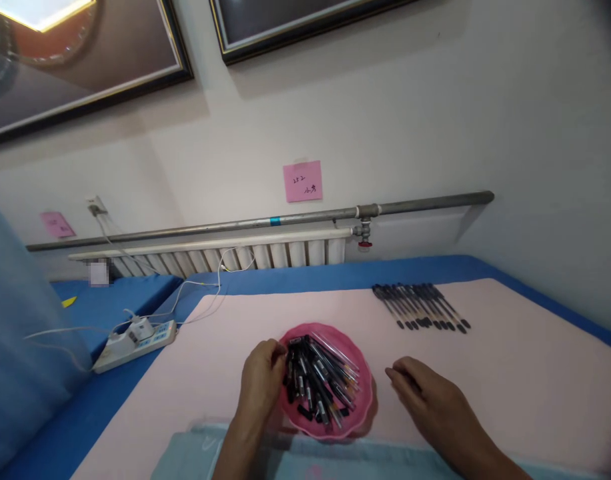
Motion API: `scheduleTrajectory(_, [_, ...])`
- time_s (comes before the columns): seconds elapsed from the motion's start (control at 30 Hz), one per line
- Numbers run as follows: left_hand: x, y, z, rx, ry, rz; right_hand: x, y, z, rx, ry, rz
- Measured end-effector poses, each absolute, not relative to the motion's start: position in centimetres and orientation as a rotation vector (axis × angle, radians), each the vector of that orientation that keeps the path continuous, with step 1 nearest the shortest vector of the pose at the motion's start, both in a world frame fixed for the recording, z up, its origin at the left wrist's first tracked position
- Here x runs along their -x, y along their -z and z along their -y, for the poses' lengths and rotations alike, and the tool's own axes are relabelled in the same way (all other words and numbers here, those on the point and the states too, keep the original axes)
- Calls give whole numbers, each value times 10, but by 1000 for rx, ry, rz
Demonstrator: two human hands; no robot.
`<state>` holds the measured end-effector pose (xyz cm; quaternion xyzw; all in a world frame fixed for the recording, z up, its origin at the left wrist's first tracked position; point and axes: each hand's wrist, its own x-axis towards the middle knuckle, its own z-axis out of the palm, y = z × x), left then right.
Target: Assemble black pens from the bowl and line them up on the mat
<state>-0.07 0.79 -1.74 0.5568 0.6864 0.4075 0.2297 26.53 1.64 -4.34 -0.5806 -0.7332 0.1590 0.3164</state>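
Observation:
A pink scallop-edged plate (pixel 368 400) stands on the pink sheet in front of me. In it lies a loose pile of slim black pen-like sticks (pixel 318 377), some with clear tubes and pale labels. My left hand (pixel 263 375) is at the plate's left rim, fingers pinched beside the black ends; what they hold, if anything, is hidden. To the right of the plate, my right hand (pixel 425 393) hovers over the sheet with thumb and fingers closed together, and nothing shows between them. Beyond it is a neat row of slim sticks (pixel 420 307) with dark oval ends.
The pink sheet (pixel 525 347) covers a blue padded bed (pixel 385 270). A white power strip (pixel 158 340) with plugs and trailing cables sits at the left. A light blue cloth (pixel 185 457) lies along the near edge. Behind are a radiator (pixel 280 253) and a metal pipe (pixel 210 228).

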Motion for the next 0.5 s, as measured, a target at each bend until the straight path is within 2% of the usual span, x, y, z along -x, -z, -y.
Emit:
scheduleTrajectory(0.27, [-2, 20, -6, -1806, -864, -2065, -264, 44, -21, 1500, -554, 2023])
scheduleTrajectory(0.5, [-26, 26, -3, -1959, -823, -1807, -248, 49, -12, 1264, -620, 2090])
